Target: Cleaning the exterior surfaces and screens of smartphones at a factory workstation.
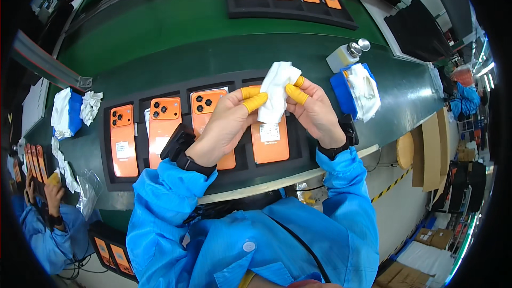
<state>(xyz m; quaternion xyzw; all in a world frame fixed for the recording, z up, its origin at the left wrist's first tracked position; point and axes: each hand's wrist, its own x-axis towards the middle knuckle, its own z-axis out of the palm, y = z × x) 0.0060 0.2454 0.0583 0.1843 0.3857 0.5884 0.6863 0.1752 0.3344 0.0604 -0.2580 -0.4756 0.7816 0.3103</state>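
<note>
We see both hands raised together above the dark tray (176,95), pinching a white cloth (277,90) between them. The left hand (226,122) grips its lower left edge with yellow-capped fingertips (255,101), and the right hand (314,109) clamps the right side the same way. The cloth is soft, crumpled and folded on itself, its top corner standing up loosely. It hangs over an orange phone (270,140) lying back-up in the tray, with three more orange phones (163,130) beside it. The tray rests on the green surface (176,32), near a blue block (344,92) draped with another white cloth.
</note>
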